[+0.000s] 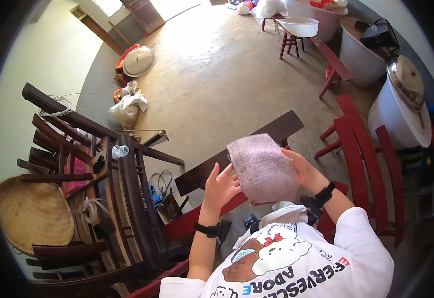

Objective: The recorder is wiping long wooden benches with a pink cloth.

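A folded pale pink terry cloth (265, 169), stained greyish in places, is held up before my chest. My right hand (300, 167) grips its right edge, the thumb at the near face and the other fingers hidden behind. At the cloth's left edge is my left hand (222, 186), palm turned up and fingers spread; the fingertips meet or pass behind the edge, and I cannot tell how firmly they touch. Beyond the cloth, a dark brown wooden bench (239, 152) runs diagonally. Part of a red bench (187, 223) shows below my left hand.
Stacked dark wooden furniture (127, 193) crowds the left, with a woven bamboo basket (34, 216) beside it. Red wooden chairs (354, 167) stand at right, near large white tubs (395, 115). A white sack (125, 110) and round lid (138, 61) sit by the left wall.
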Demonstrator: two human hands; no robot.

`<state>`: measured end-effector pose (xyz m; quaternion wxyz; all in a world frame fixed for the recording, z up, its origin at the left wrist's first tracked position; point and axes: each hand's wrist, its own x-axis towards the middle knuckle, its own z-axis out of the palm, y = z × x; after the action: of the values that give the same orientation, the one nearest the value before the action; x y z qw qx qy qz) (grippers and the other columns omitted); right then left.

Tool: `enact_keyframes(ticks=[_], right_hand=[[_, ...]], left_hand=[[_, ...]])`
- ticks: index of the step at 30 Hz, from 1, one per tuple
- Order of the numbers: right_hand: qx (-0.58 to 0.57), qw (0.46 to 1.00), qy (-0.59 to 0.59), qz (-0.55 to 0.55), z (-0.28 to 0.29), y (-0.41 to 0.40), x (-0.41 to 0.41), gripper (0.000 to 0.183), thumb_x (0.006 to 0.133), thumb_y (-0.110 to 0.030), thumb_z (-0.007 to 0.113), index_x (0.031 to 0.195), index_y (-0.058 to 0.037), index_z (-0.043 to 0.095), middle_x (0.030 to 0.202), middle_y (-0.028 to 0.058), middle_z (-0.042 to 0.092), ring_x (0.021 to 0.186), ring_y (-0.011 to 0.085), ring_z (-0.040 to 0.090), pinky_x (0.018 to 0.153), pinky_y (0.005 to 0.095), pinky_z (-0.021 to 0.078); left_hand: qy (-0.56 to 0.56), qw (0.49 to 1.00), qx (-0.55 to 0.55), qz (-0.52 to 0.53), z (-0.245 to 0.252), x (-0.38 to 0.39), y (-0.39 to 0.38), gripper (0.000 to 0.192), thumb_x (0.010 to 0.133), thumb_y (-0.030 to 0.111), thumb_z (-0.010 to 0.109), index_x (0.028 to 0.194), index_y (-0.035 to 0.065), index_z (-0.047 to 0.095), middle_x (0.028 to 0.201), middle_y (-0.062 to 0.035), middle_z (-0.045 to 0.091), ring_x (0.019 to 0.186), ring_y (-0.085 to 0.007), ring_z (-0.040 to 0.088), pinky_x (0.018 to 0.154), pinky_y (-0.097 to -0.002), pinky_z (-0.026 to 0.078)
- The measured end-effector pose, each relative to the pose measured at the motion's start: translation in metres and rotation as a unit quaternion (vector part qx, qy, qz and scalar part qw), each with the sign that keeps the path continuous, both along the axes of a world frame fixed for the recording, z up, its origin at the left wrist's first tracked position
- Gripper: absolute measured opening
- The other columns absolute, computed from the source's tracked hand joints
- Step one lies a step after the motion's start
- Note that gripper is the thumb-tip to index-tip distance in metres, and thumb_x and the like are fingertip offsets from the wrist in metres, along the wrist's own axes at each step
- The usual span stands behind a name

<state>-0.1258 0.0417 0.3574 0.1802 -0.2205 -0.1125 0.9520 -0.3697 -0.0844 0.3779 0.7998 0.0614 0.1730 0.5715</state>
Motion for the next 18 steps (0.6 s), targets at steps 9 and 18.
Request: enact_keyframes(ticks=[9, 18], right_hand=[[0.104, 0.993, 0.059, -0.009, 0.049, -0.023, 0.029, 0.049, 0.085, -0.026, 0.056, 0.125, 0.0005, 0.047, 0.119, 0.0145, 0.056, 0.106, 0.0244, 0.057, 0.091, 0.0382, 0.0445], [0.097, 0.991, 0.092, 0.023, 0.065, -0.033, 0.034, 0.049, 0.082, -0.022, 0.057, 0.123, 0.0036, 0.048, 0.119, 0.0165, 0.057, 0.104, 0.0263, 0.058, 0.09, 0.0384, 0.0447]], left_hand=[[0.256, 0.96, 0.074, 0.092, 0.109, 0.043, -0.026, 0.058, 0.09, 0.012, 0.048, 0.14, -0.0027, 0.022, 0.124, -0.0168, 0.049, 0.107, -0.0233, 0.056, 0.081, -0.0377, 0.051], [0.411, 0.903, 0.057, 0.115, 0.113, 0.054, -0.024, 0.051, 0.089, 0.008, 0.053, 0.134, -0.0023, 0.03, 0.116, -0.0132, 0.055, 0.105, -0.0188, 0.056, 0.083, -0.0358, 0.049]])
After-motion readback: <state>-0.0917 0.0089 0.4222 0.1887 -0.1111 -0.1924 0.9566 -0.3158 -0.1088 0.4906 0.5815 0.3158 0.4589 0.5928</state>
